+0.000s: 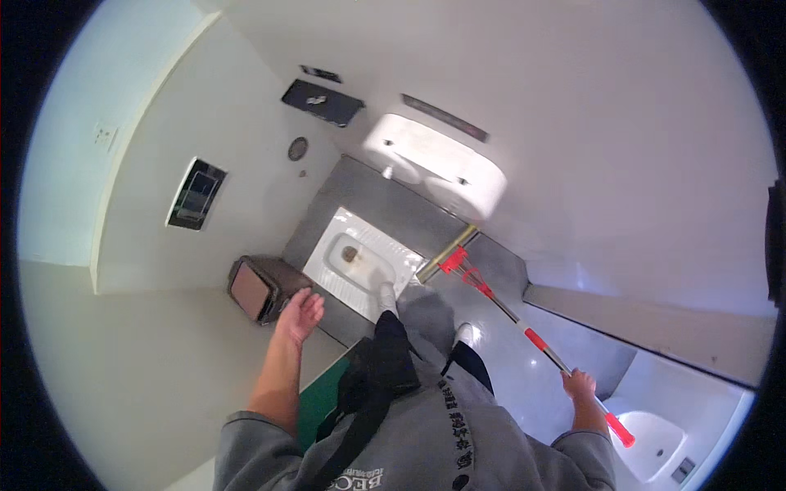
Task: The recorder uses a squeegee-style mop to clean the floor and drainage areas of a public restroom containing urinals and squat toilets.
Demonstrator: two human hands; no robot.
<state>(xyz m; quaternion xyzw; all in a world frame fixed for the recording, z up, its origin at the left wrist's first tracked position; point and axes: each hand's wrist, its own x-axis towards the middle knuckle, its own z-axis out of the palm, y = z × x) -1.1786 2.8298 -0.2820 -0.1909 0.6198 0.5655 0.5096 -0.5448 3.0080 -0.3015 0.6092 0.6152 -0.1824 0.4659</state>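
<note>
My right hand (579, 384) is closed around the metal pole of a sponge mop (505, 310) with red grips. The mop's yellowish sponge head (470, 235) is down at the right edge of a white ceramic squat toilet (325, 261) set in the grey floor. A brown mark shows in the toilet bowl (363, 253). My left hand (302, 314) holds nothing, its fingers slightly apart, just right of a brown waste bin (250, 292) with a pinkish lid. Whether this hand touches the bin I cannot tell.
A white double paper-roll dispenser (436, 159) hangs on the wall beyond the toilet. Nearby are a dark shelf (338, 109) and a dark wall panel (198, 195). One shoe (385, 299) is at the toilet's near edge. At lower right is a white basin (651, 437).
</note>
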